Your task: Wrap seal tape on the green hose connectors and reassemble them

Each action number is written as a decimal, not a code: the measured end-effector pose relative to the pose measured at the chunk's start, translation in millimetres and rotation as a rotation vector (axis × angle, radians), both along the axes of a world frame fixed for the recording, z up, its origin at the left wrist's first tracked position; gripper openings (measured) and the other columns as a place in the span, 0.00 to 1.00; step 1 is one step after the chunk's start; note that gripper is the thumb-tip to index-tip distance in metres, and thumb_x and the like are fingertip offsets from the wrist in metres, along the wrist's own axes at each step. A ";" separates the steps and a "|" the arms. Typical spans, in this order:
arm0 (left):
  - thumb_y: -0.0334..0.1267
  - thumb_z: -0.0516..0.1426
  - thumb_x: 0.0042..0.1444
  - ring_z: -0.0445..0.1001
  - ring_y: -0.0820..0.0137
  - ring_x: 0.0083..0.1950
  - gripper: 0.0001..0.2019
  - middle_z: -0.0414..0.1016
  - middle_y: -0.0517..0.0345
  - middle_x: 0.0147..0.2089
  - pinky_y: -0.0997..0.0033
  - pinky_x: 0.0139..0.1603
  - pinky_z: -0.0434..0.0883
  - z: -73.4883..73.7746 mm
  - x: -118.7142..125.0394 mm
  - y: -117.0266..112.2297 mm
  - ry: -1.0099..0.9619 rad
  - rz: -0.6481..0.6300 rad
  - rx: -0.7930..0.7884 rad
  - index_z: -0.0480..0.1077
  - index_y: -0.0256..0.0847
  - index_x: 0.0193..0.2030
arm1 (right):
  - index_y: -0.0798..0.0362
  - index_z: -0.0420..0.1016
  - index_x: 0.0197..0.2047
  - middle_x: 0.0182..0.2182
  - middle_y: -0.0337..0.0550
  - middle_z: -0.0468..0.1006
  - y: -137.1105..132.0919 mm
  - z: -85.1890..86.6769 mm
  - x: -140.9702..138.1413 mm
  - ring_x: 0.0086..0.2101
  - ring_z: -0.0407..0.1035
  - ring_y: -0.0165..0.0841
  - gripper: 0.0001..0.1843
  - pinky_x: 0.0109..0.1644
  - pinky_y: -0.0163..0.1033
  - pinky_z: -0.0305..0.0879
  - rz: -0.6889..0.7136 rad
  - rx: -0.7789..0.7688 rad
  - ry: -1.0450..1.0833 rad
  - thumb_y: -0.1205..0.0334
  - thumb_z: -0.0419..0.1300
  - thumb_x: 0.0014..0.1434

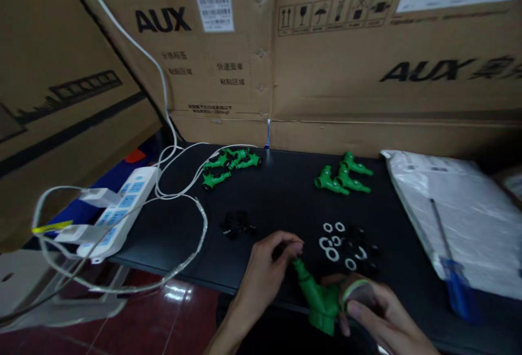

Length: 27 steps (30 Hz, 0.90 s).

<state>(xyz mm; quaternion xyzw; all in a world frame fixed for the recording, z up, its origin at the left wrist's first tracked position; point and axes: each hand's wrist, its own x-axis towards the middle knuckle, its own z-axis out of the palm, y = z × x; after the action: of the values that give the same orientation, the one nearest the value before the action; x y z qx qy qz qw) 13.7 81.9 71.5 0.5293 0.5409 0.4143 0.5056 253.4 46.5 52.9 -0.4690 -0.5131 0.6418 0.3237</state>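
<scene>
A green plastic Y-shaped hose fitting [316, 298] is held low at the front edge of the table. My right hand [381, 311] is closed around one of its wide branches, the thumb lying by the round opening. At its narrow, ribbed end, my left hand [271, 265] has thumb and finger pinched together; whatever they hold is too small to make out. Just beyond my hands lie several white ring washers [332, 254], mixed with small black parts [356, 243]. Further left is a pile of small black pieces [237, 223].
Green fittings [346, 175] lie at back right, others with black ends [228, 164] at back left. A blue-handled screwdriver [457, 284] rests by a white plastic bag [457, 208]. A power strip [122, 213] with looped cables sits left. Cardboard boxes [326, 88] wall the back.
</scene>
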 end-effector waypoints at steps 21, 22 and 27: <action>0.36 0.56 0.71 0.83 0.63 0.48 0.14 0.84 0.54 0.51 0.63 0.54 0.77 -8.7 36.9 48.9 0.294 -0.299 0.348 0.82 0.48 0.56 | 0.53 0.80 0.31 0.27 0.39 0.76 -19.5 3.4 -3.2 0.29 0.74 0.33 0.15 0.38 0.37 0.70 -0.367 -0.045 0.340 0.50 0.72 0.61; 0.36 0.57 0.71 0.83 0.63 0.48 0.13 0.84 0.54 0.50 0.63 0.52 0.78 -8.8 37.1 49.5 0.295 -0.302 0.341 0.82 0.48 0.55 | 0.53 0.80 0.31 0.27 0.39 0.76 -19.2 3.8 -3.2 0.29 0.74 0.33 0.15 0.37 0.37 0.70 -0.373 -0.048 0.343 0.50 0.72 0.60; 0.38 0.57 0.70 0.81 0.64 0.49 0.15 0.82 0.54 0.51 0.63 0.53 0.77 -4.1 35.5 49.8 0.292 -0.207 0.318 0.79 0.47 0.60 | 0.53 0.80 0.31 0.27 0.38 0.76 -18.7 9.7 -3.5 0.29 0.74 0.33 0.16 0.38 0.37 0.70 -0.382 -0.049 0.342 0.49 0.73 0.58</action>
<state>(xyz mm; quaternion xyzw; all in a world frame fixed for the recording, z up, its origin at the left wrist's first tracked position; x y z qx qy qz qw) 49.2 131.7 67.4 0.7090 0.4792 0.3595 0.3721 249.9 27.8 62.6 -0.4497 -0.3372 0.6513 0.5098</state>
